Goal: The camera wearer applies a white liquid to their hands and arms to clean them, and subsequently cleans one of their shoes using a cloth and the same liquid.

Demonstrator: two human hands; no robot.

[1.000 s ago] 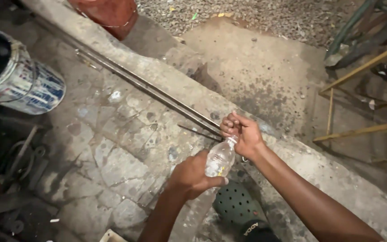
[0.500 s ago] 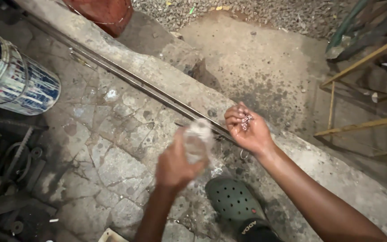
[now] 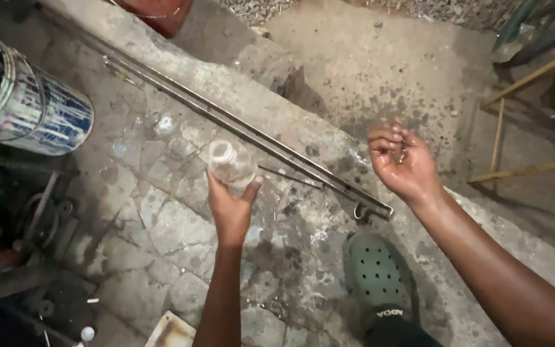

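the left hand [image 3: 229,209] has carried the bottle [image 3: 231,164] away from the right hand [image 3: 405,164].

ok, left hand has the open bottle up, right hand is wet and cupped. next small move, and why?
Probably bring the right hand back under the clear bottle and tip the bottle toward it. The left hand holds the bottle about upright with its mouth uncapped, and the wet, cupped right hand sits well apart from it, over the concrete ledge.

Bottle [image 3: 231,164] left of rods [image 3: 245,132], shoe [image 3: 378,276]
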